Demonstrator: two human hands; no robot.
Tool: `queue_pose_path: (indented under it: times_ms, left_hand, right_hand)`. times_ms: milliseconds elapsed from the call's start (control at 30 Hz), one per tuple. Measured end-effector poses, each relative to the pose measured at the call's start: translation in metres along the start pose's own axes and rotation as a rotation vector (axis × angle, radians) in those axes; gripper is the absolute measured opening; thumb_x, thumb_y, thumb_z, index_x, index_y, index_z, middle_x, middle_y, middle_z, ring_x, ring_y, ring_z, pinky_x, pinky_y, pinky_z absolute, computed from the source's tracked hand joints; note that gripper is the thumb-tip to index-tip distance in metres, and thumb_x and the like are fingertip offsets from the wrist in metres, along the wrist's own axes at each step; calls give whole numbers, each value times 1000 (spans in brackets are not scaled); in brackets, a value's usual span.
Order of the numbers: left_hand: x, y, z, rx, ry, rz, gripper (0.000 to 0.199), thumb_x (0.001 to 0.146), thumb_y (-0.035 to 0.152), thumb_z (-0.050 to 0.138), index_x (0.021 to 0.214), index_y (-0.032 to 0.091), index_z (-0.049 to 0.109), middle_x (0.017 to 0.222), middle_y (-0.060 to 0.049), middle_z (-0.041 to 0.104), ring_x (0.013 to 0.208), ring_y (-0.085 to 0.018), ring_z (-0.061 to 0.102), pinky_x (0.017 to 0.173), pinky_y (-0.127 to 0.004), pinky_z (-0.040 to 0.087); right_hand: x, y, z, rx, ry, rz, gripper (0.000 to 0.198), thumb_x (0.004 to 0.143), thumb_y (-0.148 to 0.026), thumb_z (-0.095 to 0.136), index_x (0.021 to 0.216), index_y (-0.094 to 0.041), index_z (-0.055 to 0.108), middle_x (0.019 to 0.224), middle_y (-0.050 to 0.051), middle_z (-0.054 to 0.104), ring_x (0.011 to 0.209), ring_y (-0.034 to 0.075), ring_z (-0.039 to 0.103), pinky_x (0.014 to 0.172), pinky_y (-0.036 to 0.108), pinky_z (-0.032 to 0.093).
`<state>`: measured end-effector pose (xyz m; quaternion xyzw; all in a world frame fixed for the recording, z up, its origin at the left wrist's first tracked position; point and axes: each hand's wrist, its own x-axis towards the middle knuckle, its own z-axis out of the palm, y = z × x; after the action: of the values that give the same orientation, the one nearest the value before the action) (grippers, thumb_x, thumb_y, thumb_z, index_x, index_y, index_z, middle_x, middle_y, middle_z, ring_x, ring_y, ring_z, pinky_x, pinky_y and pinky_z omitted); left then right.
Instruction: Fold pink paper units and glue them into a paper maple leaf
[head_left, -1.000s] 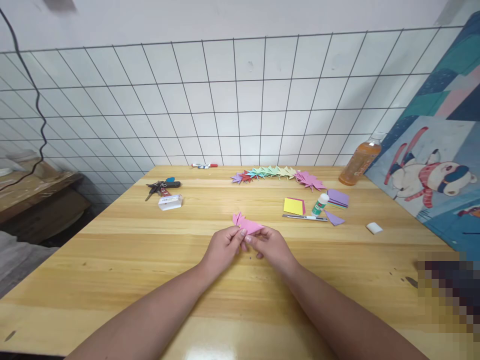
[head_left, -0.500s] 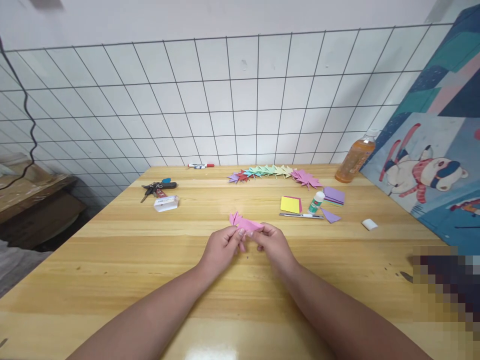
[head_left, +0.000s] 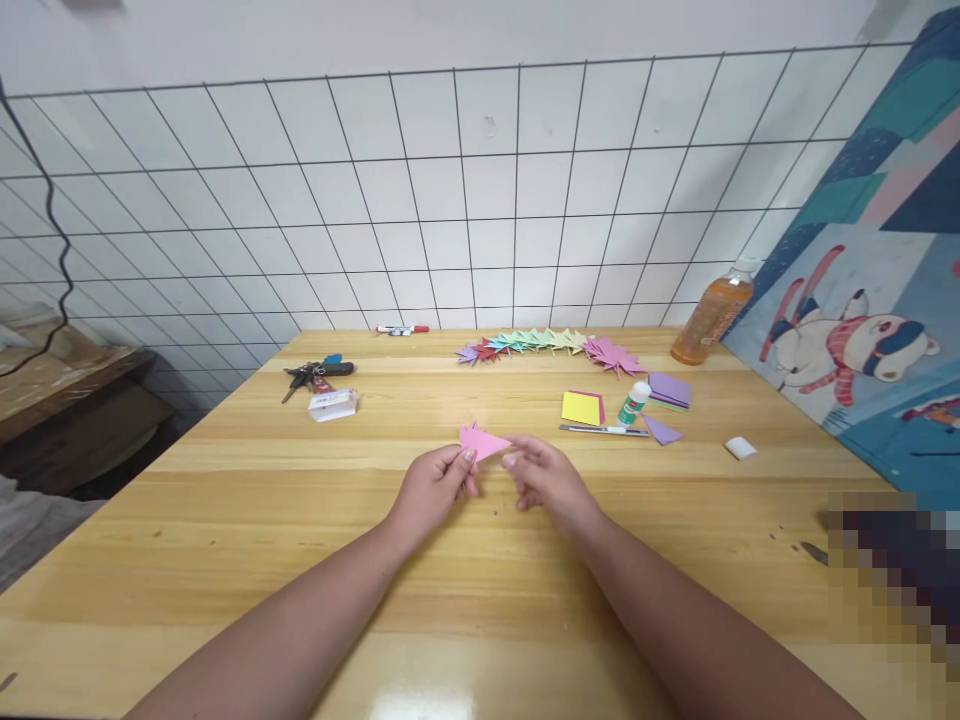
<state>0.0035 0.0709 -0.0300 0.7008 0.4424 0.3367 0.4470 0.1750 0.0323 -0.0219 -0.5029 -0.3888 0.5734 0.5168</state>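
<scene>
A folded piece of pink paper [head_left: 486, 443], pointed at its right end and with several small spikes at its upper left, is pinched between the thumb and fingers of my left hand [head_left: 439, 482]. Beside the paper's right tip is my right hand [head_left: 551, 482], its thumb and fingers apart and slightly curled; whether a fingertip touches the tip is hard to see. Farther back lies a curved row of folded paper pieces [head_left: 536, 342] in purple, red, green, yellow and pink.
On the right are yellow paper squares [head_left: 581, 408], a glue stick [head_left: 634, 402], a craft knife [head_left: 604, 431], purple paper [head_left: 667, 390], a purple triangle [head_left: 661, 430], a white eraser-like block [head_left: 741, 448] and a drink bottle [head_left: 712, 315]. Keys [head_left: 315, 377], a small white box [head_left: 333, 405] and markers [head_left: 403, 329] lie left.
My right hand has let go of the pink paper and its fingers have spread. The paper has turned slightly in my left hand, showing more of its flat pointed face.
</scene>
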Motion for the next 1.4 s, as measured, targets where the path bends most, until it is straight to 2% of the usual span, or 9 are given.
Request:
queue_pose_path:
  times_ms: [67, 133, 333, 600, 767, 1067, 1267, 1400]
  left_hand:
    - [-2, 1, 5, 9, -65, 28, 37, 85, 46, 43, 67, 16, 56, 54, 1, 59, 50, -11, 51, 51, -20, 41]
    - [-4, 1, 8, 9, -109, 50, 37, 85, 44, 43, 67, 16, 56, 56, 0, 59, 52, -11, 53, 53, -20, 42]
    - [-4, 0, 9, -21, -159, 45, 35, 85, 44, 43, 72, 15, 58, 57, 0, 60, 54, -11, 55, 56, -21, 43]
    - [-4, 5, 6, 70, -128, 21, 36, 84, 45, 45, 69, 16, 61, 54, 0, 63, 53, -12, 57, 56, -21, 42]
    - [-4, 7, 5, 36, -127, -67, 37, 82, 47, 46, 68, 16, 61, 55, -2, 66, 51, -14, 59, 54, -23, 45]
    - [-3, 6, -2, 83, -103, 83, 34, 82, 44, 49, 71, 16, 64, 58, -1, 65, 56, -13, 57, 58, -21, 42]
    - [-2, 3, -1, -81, -100, 8, 34, 80, 46, 53, 71, 14, 61, 55, -1, 62, 52, -11, 53, 54, -21, 41]
    - [-1, 1, -3, -335, -196, -173, 42, 81, 53, 47, 82, 13, 58, 57, -3, 63, 49, -11, 55, 51, -23, 43]
  right_hand:
    - [-2, 4, 10, -76, -49, -6, 35, 63, -42, 68, 85, -15, 62, 59, -3, 53, 44, 6, 44, 38, 19, 43]
    - [-3, 7, 16, -115, -24, -34, 32, 64, -42, 67, 77, -13, 61, 61, -1, 57, 42, 6, 44, 37, 19, 43]
    - [1, 10, 10, -102, 75, -90, 32, 61, -43, 69, 69, -13, 62, 62, 1, 60, 46, 8, 47, 40, 20, 44]
    - [3, 12, 8, -67, 117, -67, 33, 60, -44, 70, 70, -13, 63, 58, -1, 56, 43, 7, 45, 40, 21, 44]
    - [1, 10, 10, -68, 130, -74, 33, 60, -44, 70, 70, -13, 63, 58, -1, 56, 46, 8, 46, 42, 22, 45]
    - [4, 8, 2, 17, 170, -99, 28, 58, -38, 71, 64, -15, 58, 51, -6, 45, 43, 6, 38, 40, 20, 42]
    - [4, 7, 0, 29, 149, -111, 28, 60, -39, 70, 64, -15, 58, 51, -5, 45, 44, 6, 37, 41, 19, 39]
    - [4, 6, -2, -10, 107, -143, 29, 61, -40, 70, 61, -16, 55, 51, -5, 46, 43, 6, 38, 40, 20, 37]
